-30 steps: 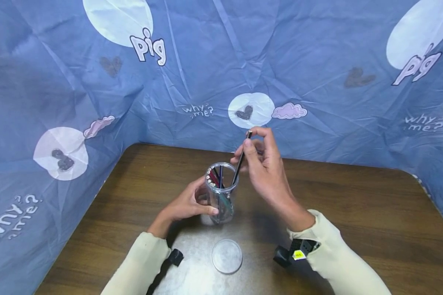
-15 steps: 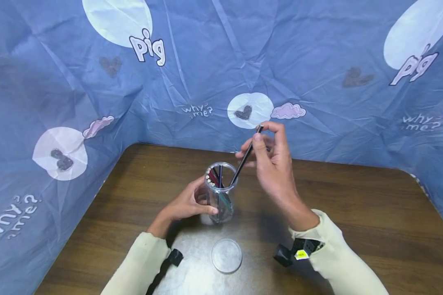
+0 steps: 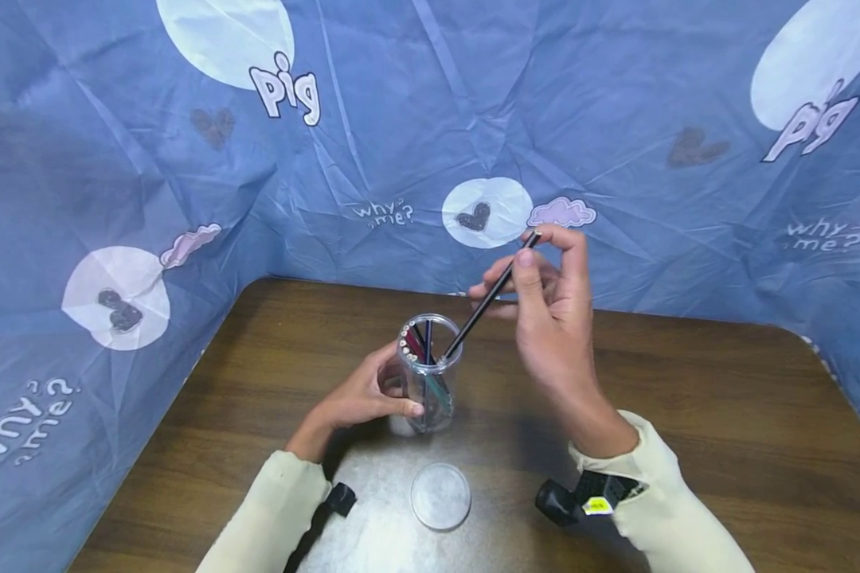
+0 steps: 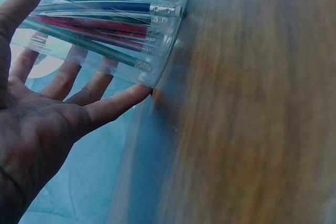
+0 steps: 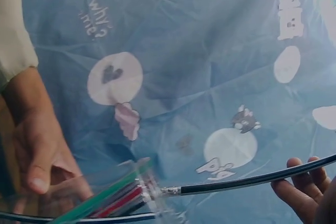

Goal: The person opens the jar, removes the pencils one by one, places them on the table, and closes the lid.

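A clear plastic jar stands upright on the table, held around its side by my left hand. Inside it lean several pencils, green, red and dark blue, metal-banded ends down in the left wrist view. Up and right of the jar, my right hand pinches a dark pencil near its upper end between thumb and index finger. That pencil slants, its metal-banded lower end at the jar's mouth in the right wrist view. The other right-hand fingers spread loosely behind it.
On the brown wooden table, a round clear lid lies flat in front of the jar. A blue printed cloth hangs behind and beside the table.
My right hand has moved right and slightly up, drawing the dark pencil out of the jar and tilting it further over. The left hand and jar have stayed put.
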Motion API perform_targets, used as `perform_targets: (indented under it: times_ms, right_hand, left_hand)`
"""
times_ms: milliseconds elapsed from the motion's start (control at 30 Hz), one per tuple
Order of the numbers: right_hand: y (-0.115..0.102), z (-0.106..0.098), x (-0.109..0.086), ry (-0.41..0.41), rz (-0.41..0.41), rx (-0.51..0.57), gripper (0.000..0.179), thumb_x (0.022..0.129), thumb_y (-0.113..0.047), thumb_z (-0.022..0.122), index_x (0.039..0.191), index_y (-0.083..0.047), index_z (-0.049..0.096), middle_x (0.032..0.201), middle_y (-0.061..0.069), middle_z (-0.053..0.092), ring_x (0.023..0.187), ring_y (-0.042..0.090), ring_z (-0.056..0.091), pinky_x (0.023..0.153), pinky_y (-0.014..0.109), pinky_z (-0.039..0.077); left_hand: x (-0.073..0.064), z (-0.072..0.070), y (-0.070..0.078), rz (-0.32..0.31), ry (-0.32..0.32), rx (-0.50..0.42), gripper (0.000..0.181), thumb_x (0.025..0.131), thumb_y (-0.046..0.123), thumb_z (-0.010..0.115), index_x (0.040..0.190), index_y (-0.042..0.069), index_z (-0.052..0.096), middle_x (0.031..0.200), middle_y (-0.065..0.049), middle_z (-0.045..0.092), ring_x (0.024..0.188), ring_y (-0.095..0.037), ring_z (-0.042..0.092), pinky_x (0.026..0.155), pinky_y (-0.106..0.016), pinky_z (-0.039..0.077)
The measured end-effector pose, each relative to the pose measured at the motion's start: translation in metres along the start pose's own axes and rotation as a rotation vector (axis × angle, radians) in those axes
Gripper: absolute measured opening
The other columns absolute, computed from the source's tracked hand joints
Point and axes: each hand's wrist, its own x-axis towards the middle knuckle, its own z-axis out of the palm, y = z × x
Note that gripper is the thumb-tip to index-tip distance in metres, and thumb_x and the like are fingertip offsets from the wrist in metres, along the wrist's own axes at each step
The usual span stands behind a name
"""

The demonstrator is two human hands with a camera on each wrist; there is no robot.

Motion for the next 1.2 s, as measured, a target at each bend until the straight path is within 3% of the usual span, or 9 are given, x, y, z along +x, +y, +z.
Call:
perform_targets:
  times_ms: [300,600,867,1000,1200]
  right_hand:
    - [-0.017,-0.006,-0.004,0.075,-0.056,0.018,0.014,0.106,-0.022,0.045,0.119,-0.016,0.045,0.083,0.012,0.063,0.070,0.027,0.070,0.062,0.042,0.062]
    - [-0.012,-0.019,-0.011,0.067,-0.053,0.073,0.013,0.107,-0.016,0.044,0.117,-0.009,0.044,0.079,0.014,0.062,0.066,0.024,0.070,0.059,0.040,0.062]
    - [0.009,-0.030,-0.028,0.098,0.039,0.031,0.012,0.106,-0.019,0.045,0.116,-0.013,0.047,0.078,0.009,0.062,0.063,0.020,0.069,0.054,0.040,0.061]
    - [0.026,-0.039,-0.041,0.107,0.098,0.018,0.014,0.107,-0.017,0.044,0.118,-0.008,0.046,0.079,0.011,0.060,0.061,0.020,0.068,0.052,0.040,0.061]
    - [0.054,-0.050,-0.058,0.124,0.271,-0.077,0.011,0.107,-0.018,0.043,0.116,-0.011,0.047,0.078,0.008,0.058,0.059,0.017,0.066,0.047,0.038,0.059]
  left_hand:
    - [0.000,0.000,0.000,-0.014,-0.001,-0.019,0.088,0.070,-0.010,0.083,0.147,0.000,0.040,0.132,-0.022,0.059,0.119,-0.034,0.058,0.097,-0.045,0.053]
    - [0.001,0.000,0.000,0.002,-0.008,-0.033,0.086,0.072,-0.010,0.081,0.146,-0.002,0.039,0.132,-0.023,0.058,0.119,-0.035,0.058,0.097,-0.046,0.053]
    - [0.001,-0.001,0.001,-0.007,-0.003,-0.031,0.085,0.071,-0.011,0.081,0.145,-0.003,0.039,0.130,-0.022,0.059,0.118,-0.034,0.059,0.096,-0.046,0.054]
    - [0.001,-0.002,0.000,-0.002,-0.004,-0.018,0.084,0.072,-0.010,0.081,0.145,-0.001,0.041,0.130,-0.021,0.060,0.117,-0.033,0.059,0.096,-0.046,0.054]
    - [-0.001,-0.002,0.000,-0.021,-0.004,-0.006,0.086,0.072,-0.008,0.083,0.146,0.005,0.043,0.131,-0.019,0.060,0.118,-0.034,0.059,0.096,-0.046,0.053]
